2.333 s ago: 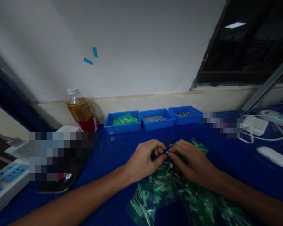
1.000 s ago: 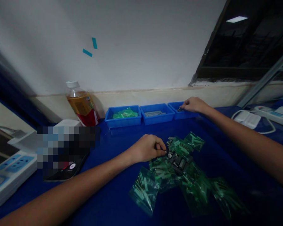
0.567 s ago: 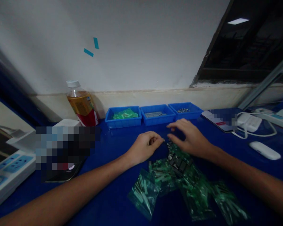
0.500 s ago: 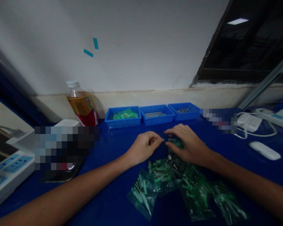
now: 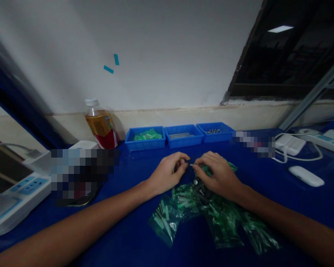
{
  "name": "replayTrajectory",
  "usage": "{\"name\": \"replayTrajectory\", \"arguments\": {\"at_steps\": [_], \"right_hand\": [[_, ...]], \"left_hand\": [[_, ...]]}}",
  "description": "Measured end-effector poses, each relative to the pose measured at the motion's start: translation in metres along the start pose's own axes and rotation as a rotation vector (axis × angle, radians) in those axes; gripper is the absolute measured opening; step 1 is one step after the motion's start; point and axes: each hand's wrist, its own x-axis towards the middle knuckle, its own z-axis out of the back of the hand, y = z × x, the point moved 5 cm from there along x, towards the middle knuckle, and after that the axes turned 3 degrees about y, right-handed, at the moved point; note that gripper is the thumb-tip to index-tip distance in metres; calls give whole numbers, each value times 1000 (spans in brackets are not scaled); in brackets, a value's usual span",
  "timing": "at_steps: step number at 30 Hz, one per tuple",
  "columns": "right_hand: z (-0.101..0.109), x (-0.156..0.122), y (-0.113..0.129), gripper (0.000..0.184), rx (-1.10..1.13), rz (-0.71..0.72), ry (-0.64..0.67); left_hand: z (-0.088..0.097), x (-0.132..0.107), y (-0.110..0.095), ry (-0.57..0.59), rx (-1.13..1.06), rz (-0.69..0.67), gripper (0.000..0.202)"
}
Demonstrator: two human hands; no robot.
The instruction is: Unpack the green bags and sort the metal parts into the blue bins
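My right hand [image 5: 215,172] is closed in a pinch, with a small shiny metal piece [image 5: 192,165] at its fingertips; its exact kind is too small to make out. Facing it, my left hand [image 5: 169,171] has curled fingers, with thumb and forefinger slightly apart and nothing visible between them. Below the hands lie several greenish clear plastic bags [image 5: 164,219] of long thin pieces. Among the bags, partly under my right hand, are some dark pieces [image 5: 202,194] and a round silvery piece [image 5: 195,182].
Along the wall stand three blue bins: one with green bags [image 5: 130,144], one with metal rods [image 5: 185,141], one with small metal parts [image 5: 218,138]. A drink bottle [image 5: 101,126] and power strip [image 5: 30,196] are left; a white case [image 5: 306,175] and cables are right.
The small metal piece has passed from my left fingertips to my right ones. My right fingers have closed together, while my left thumb and forefinger have parted. The view has shifted slightly.
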Motion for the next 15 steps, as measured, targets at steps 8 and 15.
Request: {"name": "replayTrajectory", "arguments": {"at_steps": [8, 15], "right_hand": [[-2, -4, 4, 15, -4, 0, -7], [-5, -5, 3, 19, 70, -39, 30]], "left_hand": [[-1, -8, -15, 11, 214, -190, 8], [-2, -7, -14, 44, 241, -196, 9]]}}
